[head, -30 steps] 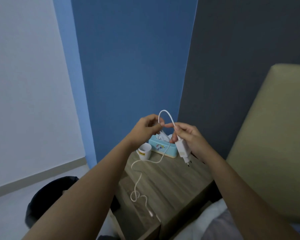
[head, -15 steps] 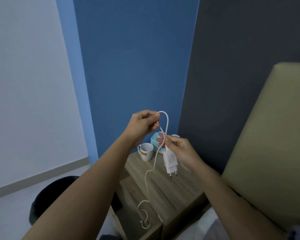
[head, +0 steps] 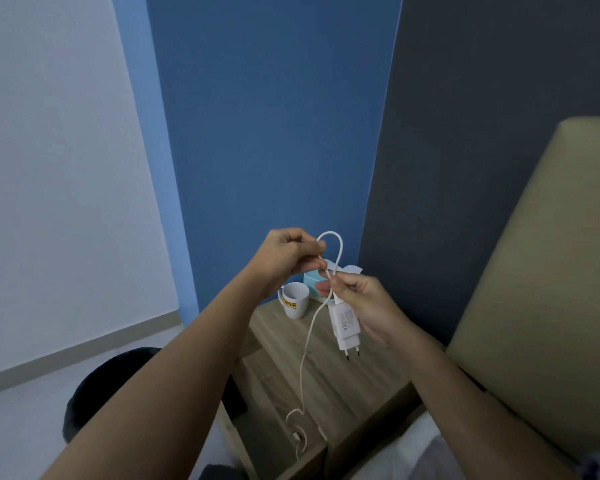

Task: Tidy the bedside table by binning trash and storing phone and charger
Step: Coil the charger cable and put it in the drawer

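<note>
1. So, head view, the only one we've got: both our hands are up over the bedside table (head: pixel 357 386), close together but not touching. Our right hand (head: pixel 364 306) is clamped on the white charger (head: pixel 345 323), prongs pointing down, thumb pinning the cable (head: pixel 307 351) against its top.
2. Our left hand (head: pixel 288 258) is closed, pinching the cable just above, so a small loop arches between the two hands. How many fingers actually grip it, we can't tell; they're curled in.
3. From the right hand the cable drops down to the table top and ends in a messy curl near the front edge. The tip connector is too small to make out.
4. Behind our hands: a white mug (head: pixel 294 304) with a yellow label, half readable, standing upright at the back of the table. Beside it a teal tissue box (head: pixel 313 285), mostly blocked by our right fingers.
5. Low left, a dark bin (head: pixel 94 407) sits on the floor beside the table, largely covered by our left forearm.
6. On the right a beige headboard (head: pixel 548 289) is cut off by the frame edge.
</note>
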